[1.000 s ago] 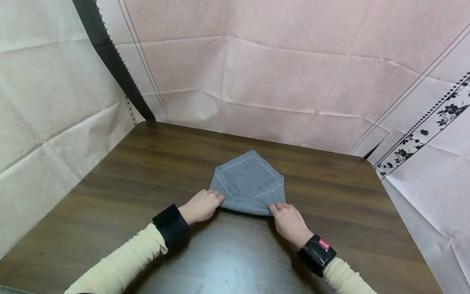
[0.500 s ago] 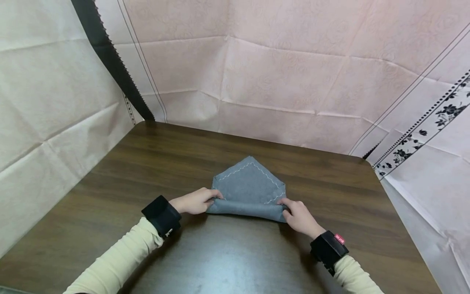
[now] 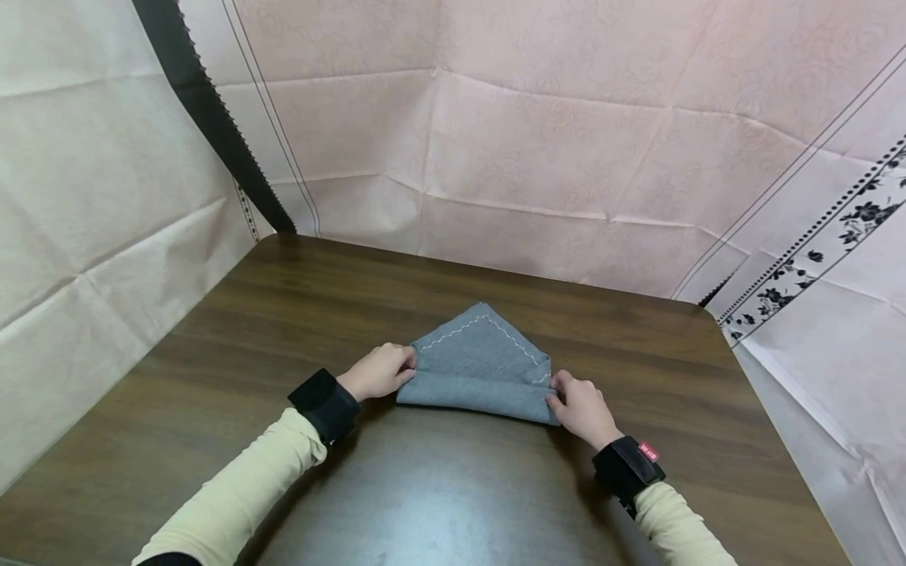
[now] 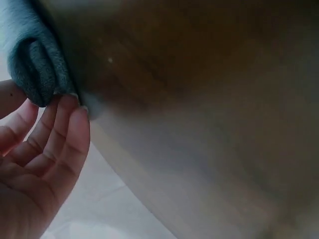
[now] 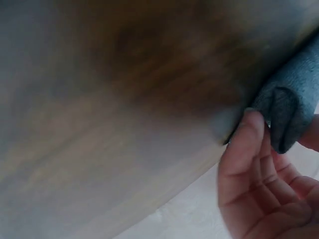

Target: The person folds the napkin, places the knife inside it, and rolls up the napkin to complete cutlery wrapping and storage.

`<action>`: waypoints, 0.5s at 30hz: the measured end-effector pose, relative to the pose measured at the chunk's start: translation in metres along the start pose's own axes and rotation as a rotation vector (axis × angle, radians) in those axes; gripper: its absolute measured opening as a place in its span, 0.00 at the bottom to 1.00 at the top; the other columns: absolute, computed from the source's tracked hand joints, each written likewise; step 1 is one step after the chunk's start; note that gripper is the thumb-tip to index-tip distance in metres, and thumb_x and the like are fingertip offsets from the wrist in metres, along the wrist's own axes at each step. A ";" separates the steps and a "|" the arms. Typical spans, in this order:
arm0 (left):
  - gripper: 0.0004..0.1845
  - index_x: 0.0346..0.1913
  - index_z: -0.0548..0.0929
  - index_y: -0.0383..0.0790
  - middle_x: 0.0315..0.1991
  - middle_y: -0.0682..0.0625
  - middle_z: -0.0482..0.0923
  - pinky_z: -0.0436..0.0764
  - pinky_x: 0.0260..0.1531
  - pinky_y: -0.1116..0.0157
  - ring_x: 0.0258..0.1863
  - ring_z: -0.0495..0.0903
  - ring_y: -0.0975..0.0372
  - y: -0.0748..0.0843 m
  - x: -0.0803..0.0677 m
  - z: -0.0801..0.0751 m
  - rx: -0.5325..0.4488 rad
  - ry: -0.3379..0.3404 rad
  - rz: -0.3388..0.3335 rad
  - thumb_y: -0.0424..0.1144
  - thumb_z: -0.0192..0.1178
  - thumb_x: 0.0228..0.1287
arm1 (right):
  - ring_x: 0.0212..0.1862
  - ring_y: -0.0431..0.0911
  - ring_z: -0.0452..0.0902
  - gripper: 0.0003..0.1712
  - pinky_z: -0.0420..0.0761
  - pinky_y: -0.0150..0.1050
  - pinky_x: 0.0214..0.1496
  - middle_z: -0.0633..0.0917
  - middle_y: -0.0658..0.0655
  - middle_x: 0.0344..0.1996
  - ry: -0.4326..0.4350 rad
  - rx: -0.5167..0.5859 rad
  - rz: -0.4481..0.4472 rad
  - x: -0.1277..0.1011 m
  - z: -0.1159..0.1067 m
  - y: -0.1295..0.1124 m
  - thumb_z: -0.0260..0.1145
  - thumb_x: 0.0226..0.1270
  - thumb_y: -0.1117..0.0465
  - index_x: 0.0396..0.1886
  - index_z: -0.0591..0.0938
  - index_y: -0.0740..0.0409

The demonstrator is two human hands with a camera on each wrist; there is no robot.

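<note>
A blue-grey cloth [image 3: 477, 354] with white wavy stitching lies on the table, its far side coming to a point. Its near side is turned over into a thick band, whose layered end [image 4: 37, 69] shows in the left wrist view. My left hand [image 3: 380, 371] pinches the band's left end between thumb and fingers. At the opposite end my right hand [image 3: 583, 409] does the same, its fingers curled close round the folded end [image 5: 284, 114] in the right wrist view.
Beneath is a dark brown wooden table [image 3: 325, 291] with rounded far corners. Pale sheeting [image 3: 524, 173] hangs behind it and at both sides, with a black strip [image 3: 219, 126] at left and a floral border [image 3: 814, 259] at right.
The cloth's near edge has been rolled over into a band, which has grown wider and covers more stitching. Both hands have shifted outward to the band's ends.
</note>
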State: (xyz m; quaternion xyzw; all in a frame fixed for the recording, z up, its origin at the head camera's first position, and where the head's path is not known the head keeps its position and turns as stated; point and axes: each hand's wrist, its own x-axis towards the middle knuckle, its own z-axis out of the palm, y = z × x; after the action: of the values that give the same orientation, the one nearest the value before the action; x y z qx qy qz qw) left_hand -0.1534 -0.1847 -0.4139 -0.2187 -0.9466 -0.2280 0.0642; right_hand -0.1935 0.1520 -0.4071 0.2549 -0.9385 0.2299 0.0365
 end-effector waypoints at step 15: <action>0.17 0.38 0.82 0.35 0.34 0.48 0.76 0.75 0.35 0.60 0.36 0.74 0.57 0.021 -0.019 -0.003 0.265 -0.028 0.128 0.47 0.62 0.55 | 0.31 0.45 0.74 0.04 0.75 0.40 0.31 0.78 0.49 0.22 0.138 -0.240 -0.368 -0.005 0.002 0.001 0.69 0.47 0.69 0.21 0.82 0.57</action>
State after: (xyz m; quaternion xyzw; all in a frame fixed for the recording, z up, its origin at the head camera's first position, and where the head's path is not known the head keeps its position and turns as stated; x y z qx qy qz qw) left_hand -0.1264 -0.1766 -0.4066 -0.2716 -0.9533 -0.0933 0.0935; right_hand -0.1895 0.1544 -0.4105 0.3993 -0.8921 0.1227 0.1719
